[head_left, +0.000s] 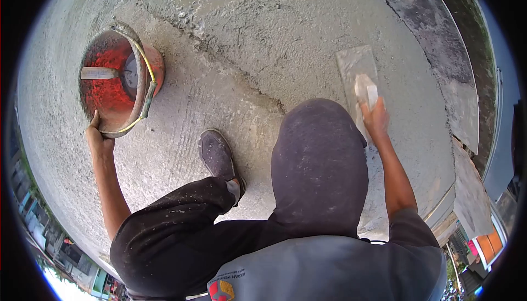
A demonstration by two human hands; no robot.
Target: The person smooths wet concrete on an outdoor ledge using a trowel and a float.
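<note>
My left hand (99, 137) grips the near rim of a red bucket (113, 112), which is crusted with grey cement and has its mouth towards me. Inside the bucket lies a small tool with a pale handle (99, 73); its far end is hard to make out. The bucket's bail (149, 70), partly yellow, lies along the right side of the mouth. On the right, my right hand (376, 119) is closed round the handle of a rectangular plastering float (351, 59). The float lies on wet grey concrete (307, 37), its near end partly hidden by my hand and knee.
A rough ridge (241, 79) divides the wet concrete from the drier grey floor (170, 103). Boards (433, 37) edge the slab on the right. My shoe (217, 153) rests on the floor, and my bent knee (321, 158) is beside the float.
</note>
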